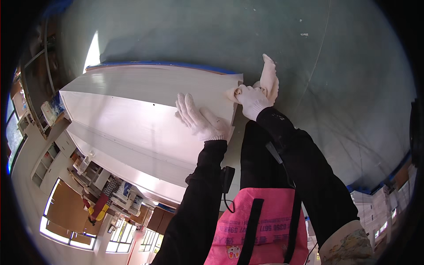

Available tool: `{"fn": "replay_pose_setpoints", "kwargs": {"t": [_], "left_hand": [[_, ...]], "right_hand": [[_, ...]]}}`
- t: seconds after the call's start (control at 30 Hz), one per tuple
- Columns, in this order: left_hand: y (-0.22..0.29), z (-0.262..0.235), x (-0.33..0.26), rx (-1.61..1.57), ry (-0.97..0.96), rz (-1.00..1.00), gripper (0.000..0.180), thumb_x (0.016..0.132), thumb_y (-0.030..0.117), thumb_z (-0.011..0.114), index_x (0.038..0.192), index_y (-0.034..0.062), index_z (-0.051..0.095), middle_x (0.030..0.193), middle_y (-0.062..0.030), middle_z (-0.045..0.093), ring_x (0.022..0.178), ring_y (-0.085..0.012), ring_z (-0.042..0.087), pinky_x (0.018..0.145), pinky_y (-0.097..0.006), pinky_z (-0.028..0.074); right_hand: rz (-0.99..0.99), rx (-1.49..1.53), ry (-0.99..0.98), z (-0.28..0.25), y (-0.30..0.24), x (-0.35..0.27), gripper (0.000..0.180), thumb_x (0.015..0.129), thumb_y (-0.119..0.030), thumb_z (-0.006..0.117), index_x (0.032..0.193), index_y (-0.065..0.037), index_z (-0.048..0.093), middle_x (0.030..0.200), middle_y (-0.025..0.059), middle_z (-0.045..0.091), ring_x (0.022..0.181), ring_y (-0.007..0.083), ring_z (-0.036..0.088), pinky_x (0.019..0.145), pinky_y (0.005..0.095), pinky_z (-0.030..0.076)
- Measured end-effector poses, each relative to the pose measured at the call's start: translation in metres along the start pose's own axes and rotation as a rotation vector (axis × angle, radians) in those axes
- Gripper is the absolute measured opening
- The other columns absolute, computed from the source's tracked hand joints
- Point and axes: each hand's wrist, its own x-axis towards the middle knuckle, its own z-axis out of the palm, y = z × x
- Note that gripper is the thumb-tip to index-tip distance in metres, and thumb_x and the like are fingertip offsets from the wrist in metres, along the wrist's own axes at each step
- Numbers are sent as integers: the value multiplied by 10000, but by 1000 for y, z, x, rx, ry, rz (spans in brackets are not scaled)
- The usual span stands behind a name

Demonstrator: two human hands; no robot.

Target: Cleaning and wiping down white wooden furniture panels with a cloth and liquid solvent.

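Note:
A long white cabinet-like piece (128,119) with smooth panels stretches from the middle to the left. My left hand (201,120), in a white knit glove, rests on it near its right end with the fingers extended, holding nothing. My right hand (253,100), gloved too, is closed around a cream cloth (269,78) at the piece's right end corner. One end of the cloth sticks up beyond the hand, and another bit shows between the fingers and the panel edge. The fingertips of my right hand are partly hidden by the cloth.
The white piece lies beside a grey-green floor (344,79), with a blue strip (168,64) along its far edge. A pink apron (260,225) hangs at my front. Another person (99,210) is in the background at lower left, near shelves and windows.

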Motion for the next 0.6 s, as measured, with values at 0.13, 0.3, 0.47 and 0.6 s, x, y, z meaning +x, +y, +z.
{"fn": "replay_pose_setpoints", "kwargs": {"t": [0.13, 0.3, 0.47, 0.6], "left_hand": [[7, 2, 1, -34, -34, -19, 510, 902, 145, 420, 1390, 2, 378, 1447, -238, 386, 1388, -446, 287, 1145, -585, 119], [-15, -6, -2, 2, -94, -52, 522, 878, 135, 423, 1379, -8, 398, 1445, -250, 389, 1385, -448, 295, 1140, -593, 124], [-9, -1, -6, -37, -78, -69, 520, 888, 155, 420, 1382, -6, 394, 1448, -260, 382, 1382, -448, 301, 1141, -595, 121], [1, -2, -1, -75, -154, -58, 540, 911, 153, 414, 1420, -3, 323, 1480, -287, 314, 1397, -463, 262, 1148, -593, 102]], "right_hand": [[60, -68, -80, 10, 14, 18, 284, 748, -121, 643, 1032, -110, 653, 1075, 90, 569, 971, 272, 594, 784, 429, 461], [-298, 26, -76, -45, -30, -15, 235, 764, -135, 639, 997, -136, 674, 1052, 74, 566, 993, 257, 579, 851, 428, 421], [-336, -237, -210, -28, -12, 56, 207, 820, -168, 597, 1015, -173, 666, 1069, 50, 576, 1031, 238, 571, 875, 429, 405], [-207, -286, -257, 2, 29, 80, 282, 830, -154, 583, 1109, -142, 622, 1070, 77, 584, 1023, 252, 583, 872, 416, 426]]}}
